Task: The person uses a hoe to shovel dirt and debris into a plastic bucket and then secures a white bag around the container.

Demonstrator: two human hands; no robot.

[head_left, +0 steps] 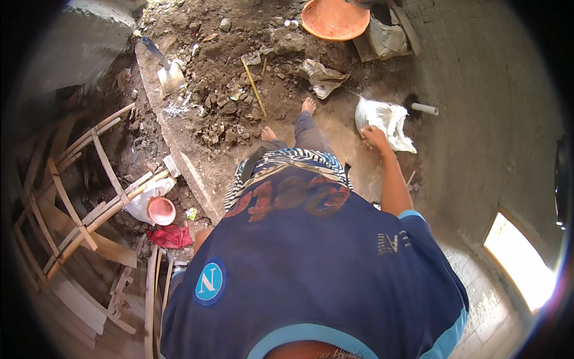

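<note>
Sack [372,112]: white
Basin [335,23]: orange
Trowel [171,79]: dark blue handle, pale grey blade
Shirt [311,257]: navy, light-blue collar and sleeve edges, faded red print
Round badge [209,282]: light blue and white, dark blue ring
Waist cloth [281,158]: black-and-white stripes
Rag [170,237]: red
Small pot [161,210]: salmon pink
Thin stick [253,87]: yellow
Pipe [426,109]: white

Orange basin [336,21], trowel [171,79], red cloth [170,237]

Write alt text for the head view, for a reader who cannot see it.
A bare right hand is at a white sack beside a grey wall; the left hand is out of sight. Bare feet stand on a dirt floor, with rubble, a trowel and an orange basin ahead, and a wooden frame to the left.
</note>
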